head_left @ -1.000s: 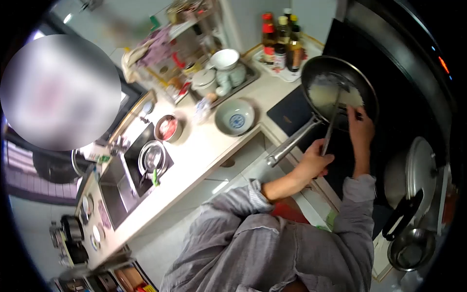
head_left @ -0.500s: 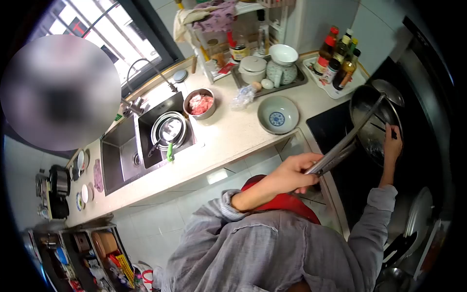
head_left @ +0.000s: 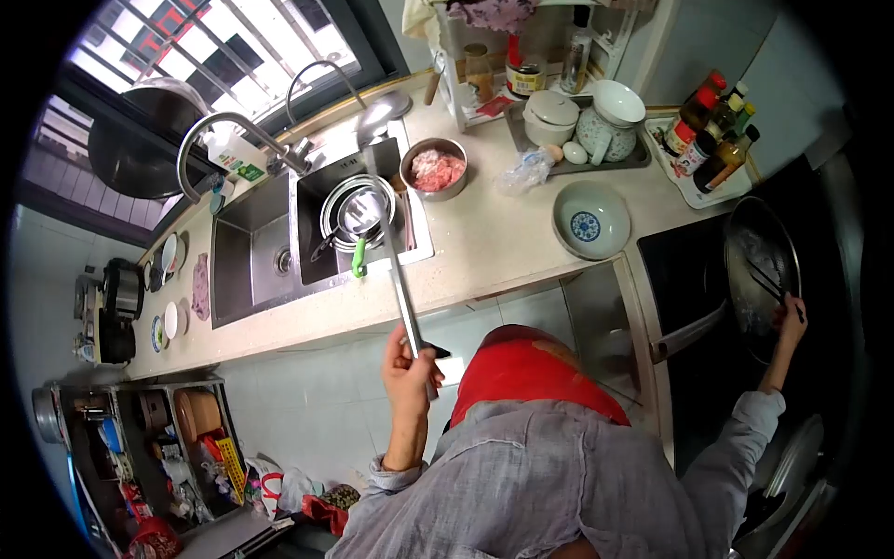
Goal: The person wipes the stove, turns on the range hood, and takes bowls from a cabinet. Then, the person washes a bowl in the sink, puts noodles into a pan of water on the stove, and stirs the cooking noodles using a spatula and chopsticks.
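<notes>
My left hand (head_left: 408, 368) is closed round the handle of a long metal ladle (head_left: 396, 265), held up so its shiny round head is seen over the edge of the sink. At the right, my right hand (head_left: 792, 320) grips dark chopsticks (head_left: 765, 278) that reach into the wok (head_left: 738, 317). The wok sits on the black stove, its handle (head_left: 694, 334) pointing left. Something pale lies in the wok, too unclear to name.
A patterned bowl (head_left: 568, 233) stands left of the stove, and sauce bottles (head_left: 694, 126) fill a white tray. Pinkish raw meat (head_left: 438, 170) is in a metal bowl beside the sink (head_left: 251, 252). Nested metal bowls (head_left: 335, 233) lie in the sink. Two eggs sit near a lidded pot (head_left: 551, 116).
My left hand has carried the ladle left, away from the wok toward the sink. My right hand stays at the wok with the chopsticks. The view has turned left.
</notes>
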Motion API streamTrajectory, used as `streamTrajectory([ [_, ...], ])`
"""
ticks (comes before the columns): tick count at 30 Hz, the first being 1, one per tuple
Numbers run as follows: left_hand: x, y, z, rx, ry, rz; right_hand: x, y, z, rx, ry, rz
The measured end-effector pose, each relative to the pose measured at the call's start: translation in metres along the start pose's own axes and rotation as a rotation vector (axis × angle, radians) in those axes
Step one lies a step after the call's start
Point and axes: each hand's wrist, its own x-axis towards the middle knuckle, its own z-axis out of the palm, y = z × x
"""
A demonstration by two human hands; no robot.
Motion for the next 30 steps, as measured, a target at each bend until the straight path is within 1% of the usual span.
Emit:
streamTrajectory([
  [2,0.016,-0.007,-0.011,-0.003,0.146,0.029,-0.026,-0.038,-0.006,-0.010,-0.055,0.136],
  [3,0.028,-0.013,-0.020,0.018,0.201,0.041,-0.030,-0.046,0.000,-0.114,0.029,0.139],
  [6,0.070,-0.029,-0.048,0.061,0.270,0.000,-0.042,-0.058,0.006,-0.116,0.048,0.110],
  [8,0.097,-0.036,-0.063,0.003,0.269,-0.038,-0.025,-0.029,0.006,-0.100,0.089,0.017],
  [10,0.120,-0.042,-0.075,-0.030,0.242,-0.055,-0.028,-0.026,0.007,-0.092,0.079,0.003],
  [13,0.143,-0.044,-0.082,-0.060,0.213,-0.083,-0.039,-0.041,-0.004,-0.058,-0.034,0.096],
  [16,0.161,-0.052,-0.095,-0.099,0.263,-0.146,-0.056,-0.064,-0.009,-0.141,0.022,0.125],
  [17,0.166,-0.056,-0.101,-0.111,0.234,-0.146,-0.053,-0.057,-0.011,-0.130,0.027,0.136],
  [19,0.163,-0.049,-0.107,-0.121,0.288,-0.172,-0.039,-0.025,-0.022,-0.111,0.048,0.161],
  [20,0.162,-0.046,-0.104,-0.128,0.290,-0.193,-0.039,-0.015,-0.039,-0.107,0.084,0.174],
  [21,0.152,-0.039,-0.100,-0.127,0.317,-0.121,-0.059,-0.047,-0.032,-0.261,0.101,0.191],
  [22,0.158,-0.052,-0.121,-0.183,0.194,-0.085,-0.071,-0.060,-0.027,-0.201,0.166,0.195],
  [23,0.167,-0.046,-0.133,-0.216,0.162,-0.264,-0.083,-0.081,-0.027,-0.248,0.116,0.206],
  [24,0.168,-0.035,-0.130,-0.126,0.234,-0.341,-0.086,-0.084,-0.027,-0.305,0.158,0.153],
  [25,0.162,-0.027,-0.121,0.072,0.280,-0.254,-0.088,-0.087,-0.028,-0.307,0.139,0.061],
  [26,0.155,-0.018,-0.111,0.279,0.341,-0.180,-0.091,-0.088,-0.021,-0.349,0.216,-0.067],
  [27,0.198,-0.046,-0.181,0.670,0.084,-0.073,-0.086,-0.076,-0.019,-0.272,0.216,-0.079],
  [28,0.166,-0.016,-0.126,1.018,0.341,0.090,-0.089,-0.089,-0.009,-0.287,0.196,0.042],
  [29,0.195,-0.045,-0.174,1.199,0.427,0.561,-0.089,-0.093,-0.010,-0.266,0.184,0.040],
  [30,0.183,-0.016,-0.145,1.129,0.390,0.353,-0.089,-0.091,0.000,-0.235,0.153,0.031],
])
